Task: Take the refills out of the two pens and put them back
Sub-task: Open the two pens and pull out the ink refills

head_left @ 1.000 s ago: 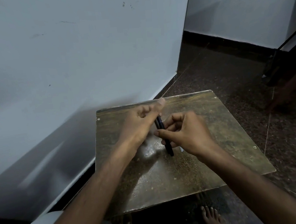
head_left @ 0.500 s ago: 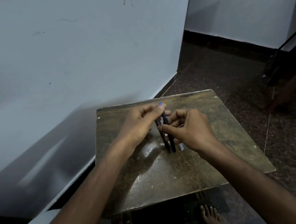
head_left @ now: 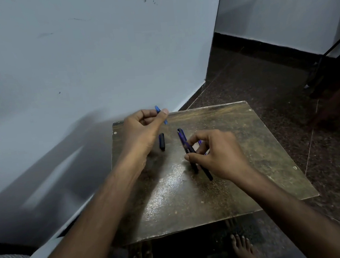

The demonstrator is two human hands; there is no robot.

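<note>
My left hand pinches a small blue pen piece between thumb and fingers, above the far left part of the small table. A short black pen part lies on the table just under that hand. My right hand grips a dark pen barrel that slants toward me, its near end low over the tabletop. A thin blue piece shows between the right fingers. A second dark pen seems to lie beneath the held one, mostly hidden.
The worn brown table stands close to a white wall on the left. Dark speckled floor lies to the right, with dark furniture legs at the far right. My bare feet show under the table's near edge.
My hands have moved apart. The left hand pulled a blue piece away up and to the left, and a short black part now lies on the table. The right hand lowered the barrel.
</note>
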